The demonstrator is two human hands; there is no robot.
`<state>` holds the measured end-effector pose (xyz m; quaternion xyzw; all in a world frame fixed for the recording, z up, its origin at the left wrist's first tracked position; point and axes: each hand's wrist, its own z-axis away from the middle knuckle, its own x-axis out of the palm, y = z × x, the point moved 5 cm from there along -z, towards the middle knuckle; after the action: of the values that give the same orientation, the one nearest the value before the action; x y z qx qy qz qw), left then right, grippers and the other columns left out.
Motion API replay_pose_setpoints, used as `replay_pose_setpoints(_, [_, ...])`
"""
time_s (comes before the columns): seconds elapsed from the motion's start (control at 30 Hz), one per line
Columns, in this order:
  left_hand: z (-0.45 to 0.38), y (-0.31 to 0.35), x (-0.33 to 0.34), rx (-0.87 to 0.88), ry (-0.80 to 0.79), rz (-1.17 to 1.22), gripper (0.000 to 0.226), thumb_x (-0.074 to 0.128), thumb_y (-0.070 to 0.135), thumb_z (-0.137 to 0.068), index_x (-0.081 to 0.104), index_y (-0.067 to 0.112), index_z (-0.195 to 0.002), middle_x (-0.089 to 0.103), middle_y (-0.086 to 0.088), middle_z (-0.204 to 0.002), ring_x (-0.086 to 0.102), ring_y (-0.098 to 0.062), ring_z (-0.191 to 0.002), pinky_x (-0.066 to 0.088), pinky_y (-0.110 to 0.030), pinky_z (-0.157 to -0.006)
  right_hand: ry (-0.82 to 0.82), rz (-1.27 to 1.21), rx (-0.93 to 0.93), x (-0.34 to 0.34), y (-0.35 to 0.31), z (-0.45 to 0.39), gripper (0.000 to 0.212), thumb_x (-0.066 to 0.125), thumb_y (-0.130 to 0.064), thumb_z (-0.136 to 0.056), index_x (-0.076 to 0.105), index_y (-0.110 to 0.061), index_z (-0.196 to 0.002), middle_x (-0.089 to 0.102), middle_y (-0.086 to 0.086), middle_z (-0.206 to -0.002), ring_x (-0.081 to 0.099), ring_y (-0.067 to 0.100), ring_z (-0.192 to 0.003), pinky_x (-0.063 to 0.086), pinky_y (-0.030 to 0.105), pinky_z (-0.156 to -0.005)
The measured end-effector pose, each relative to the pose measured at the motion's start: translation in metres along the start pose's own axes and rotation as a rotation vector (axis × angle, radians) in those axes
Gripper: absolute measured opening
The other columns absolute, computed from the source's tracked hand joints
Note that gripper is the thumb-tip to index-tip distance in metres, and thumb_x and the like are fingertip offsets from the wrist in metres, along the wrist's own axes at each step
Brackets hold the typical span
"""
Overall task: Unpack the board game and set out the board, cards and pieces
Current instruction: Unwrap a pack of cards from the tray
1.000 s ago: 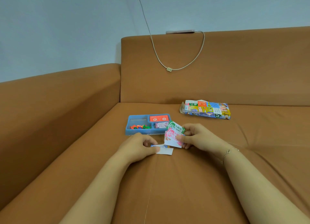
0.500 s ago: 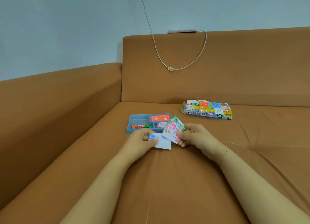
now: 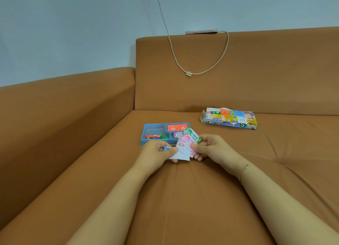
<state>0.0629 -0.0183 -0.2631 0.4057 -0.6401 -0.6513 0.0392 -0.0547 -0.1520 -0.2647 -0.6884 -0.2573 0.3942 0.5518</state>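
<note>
Over the sofa seat I hold a small fan of paper money cards. My right hand [image 3: 211, 147] pinches the pink and green cards [image 3: 189, 141] at their right end. My left hand [image 3: 157, 152] pinches a blue-and-white card [image 3: 178, 154] at the fan's lower left. Just behind my hands lies a blue plastic tray [image 3: 146, 133] with small coloured pieces [image 3: 156, 136] in its left compartment, a red card deck [image 3: 177, 127] at the back right and a purple-printed stack [image 3: 177, 134] below it. The colourful folded board [image 3: 230, 117] lies on the game box at the back right.
The orange sofa seat [image 3: 183, 199] runs beneath my arms, its armrest on the left and backrest behind. A white cable [image 3: 189, 73] hangs down the backrest from a phone [image 3: 200, 31] on top. I wear a thin bracelet [image 3: 244, 168] on my right wrist.
My left hand rose slightly from the seat with the blue-and-white card and drew close to the fan in my right hand. The cards now overlap.
</note>
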Motion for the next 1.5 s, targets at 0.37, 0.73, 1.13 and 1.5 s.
replay_pose_setpoints(0.37, [0.002, 0.005, -0.006, -0.021, 0.129, 0.018, 0.032, 0.064, 0.034, -0.088, 0.068, 0.007, -0.071, 0.073, 0.000, -0.064, 0.036, -0.004, -0.044, 0.033, -0.022, -0.050, -0.059, -0.075, 0.021, 0.010, -0.003, 0.002, 0.018, 0.065, -0.006, -0.087, 0.062, -0.004, -0.104, 0.069, 0.009, -0.074, 0.062, 0.013, -0.054, 0.051, 0.019, -0.051])
replay_pose_setpoints(0.73, [0.002, 0.004, -0.016, -0.037, 0.159, 0.184, 0.027, 0.063, 0.029, -0.090, 0.073, 0.011, -0.074, 0.074, -0.004, -0.074, 0.037, -0.002, -0.038, 0.030, -0.009, -0.040, 0.077, -0.239, 0.026, 0.000, -0.002, -0.003, 0.021, 0.065, -0.001, -0.085, 0.061, 0.003, -0.105, 0.064, 0.009, -0.071, 0.045, 0.011, -0.045, 0.044, 0.020, -0.043])
replay_pose_setpoints(1.13, [0.003, 0.004, -0.007, -0.110, -0.052, 0.277, 0.026, 0.066, 0.027, -0.088, 0.059, 0.020, -0.112, 0.073, -0.008, -0.076, 0.035, -0.005, -0.038, 0.029, -0.014, -0.038, 0.109, -0.114, -0.089, -0.001, -0.003, -0.003, 0.016, 0.066, -0.004, -0.086, 0.061, -0.004, -0.102, 0.066, 0.009, -0.072, 0.048, 0.011, -0.046, 0.047, 0.023, -0.045])
replay_pose_setpoints(1.5, [0.002, 0.001, -0.003, -0.135, -0.131, 0.186, 0.020, 0.061, 0.033, -0.091, 0.063, 0.021, -0.106, 0.072, -0.004, -0.073, 0.035, -0.004, -0.039, 0.029, -0.014, -0.039, 0.071, -0.111, -0.168, 0.005, -0.009, -0.001, 0.014, 0.065, -0.003, -0.086, 0.060, -0.003, -0.099, 0.067, 0.010, -0.073, 0.051, 0.013, -0.050, 0.049, 0.022, -0.048])
